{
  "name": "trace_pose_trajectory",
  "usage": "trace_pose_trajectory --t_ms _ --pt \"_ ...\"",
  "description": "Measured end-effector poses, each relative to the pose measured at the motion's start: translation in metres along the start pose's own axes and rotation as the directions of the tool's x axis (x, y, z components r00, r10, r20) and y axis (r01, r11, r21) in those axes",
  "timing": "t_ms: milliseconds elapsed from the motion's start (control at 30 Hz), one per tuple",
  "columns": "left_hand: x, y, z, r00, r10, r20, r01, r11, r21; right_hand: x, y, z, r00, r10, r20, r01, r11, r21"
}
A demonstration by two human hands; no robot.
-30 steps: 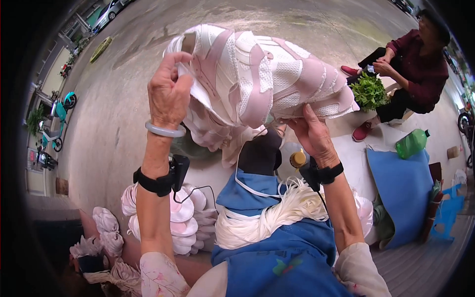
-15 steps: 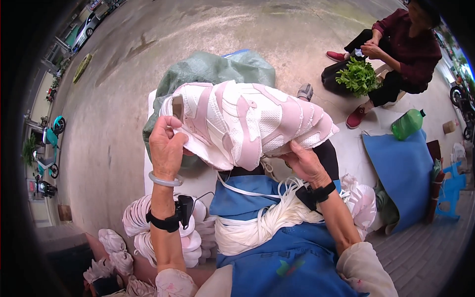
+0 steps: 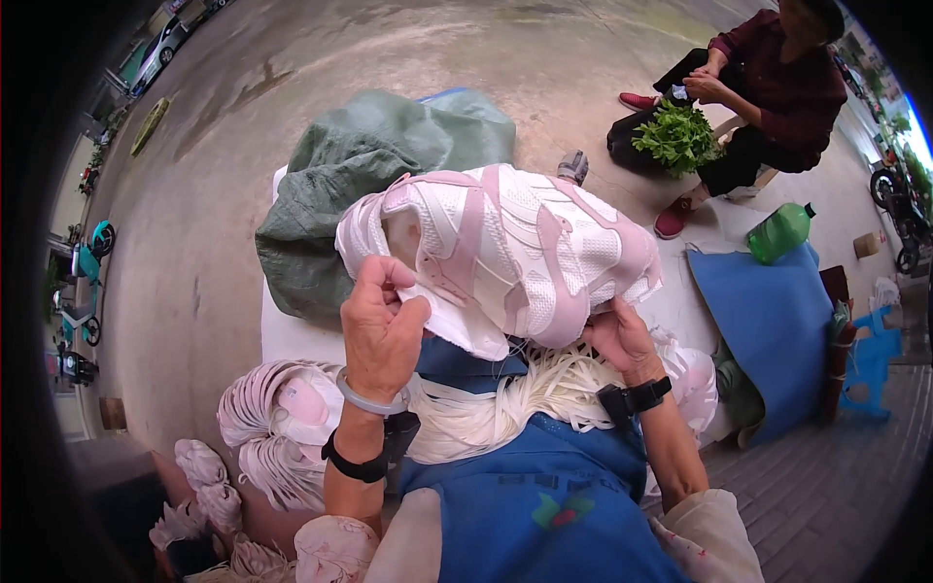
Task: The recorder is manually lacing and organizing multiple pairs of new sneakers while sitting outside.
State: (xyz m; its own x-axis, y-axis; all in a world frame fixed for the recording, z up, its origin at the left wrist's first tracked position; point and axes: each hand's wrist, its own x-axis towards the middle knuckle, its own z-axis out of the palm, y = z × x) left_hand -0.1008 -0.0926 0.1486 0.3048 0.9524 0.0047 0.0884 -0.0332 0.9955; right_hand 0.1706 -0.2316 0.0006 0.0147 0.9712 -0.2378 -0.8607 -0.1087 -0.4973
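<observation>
I saw the widest passage for a hand on the left, over the concrete floor point(image 3: 219, 214) outside the green sack point(image 3: 389, 146), which bulked up just beyond the pink-and-white shoe uppers point(image 3: 515, 248). Those uppers filled the gap between the left hand point(image 3: 381, 330) and the right hand point(image 3: 624, 342), and a hank of white strands point(image 3: 486, 413) crowded the space below. Off to the right, 2 obstacles, a blue mat point(image 3: 763, 325) and a green bottle point(image 3: 780, 235) at its far edge, narrowed the way.

A pale bangle point(image 3: 369, 403), black wrist straps point(image 3: 651, 393), light flower-printed sleeves point(image 3: 335, 550) and a blue apron point(image 3: 515, 530) are being worn.
</observation>
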Motion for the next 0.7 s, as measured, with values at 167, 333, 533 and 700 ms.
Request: trace_pose_trajectory --t_ms 167,333,533,700 --pt "0.006 -0.013 0.014 1.0 0.014 0.02 -0.015 0.999 0.035 -0.011 -0.01 0.001 0.953 0.048 -0.299 -0.112 0.973 -0.201" --pt "-0.001 -0.016 0.021 0.993 0.114 0.025 -0.116 0.966 0.231 -0.045 -0.019 0.058 0.964 -0.074 -0.256 -0.251 0.076 -0.965" --pt "0.014 -0.007 0.048 0.935 0.354 0.032 -0.342 0.871 0.351 -0.019 0.003 0.086 0.955 -0.256 -0.149 -0.155 -0.006 -0.988" --pt "0.02 -0.009 0.046 0.949 0.314 0.029 -0.307 0.899 0.312 -0.025 0.024 0.083 0.929 -0.261 -0.263 -0.017 0.68 -0.733"
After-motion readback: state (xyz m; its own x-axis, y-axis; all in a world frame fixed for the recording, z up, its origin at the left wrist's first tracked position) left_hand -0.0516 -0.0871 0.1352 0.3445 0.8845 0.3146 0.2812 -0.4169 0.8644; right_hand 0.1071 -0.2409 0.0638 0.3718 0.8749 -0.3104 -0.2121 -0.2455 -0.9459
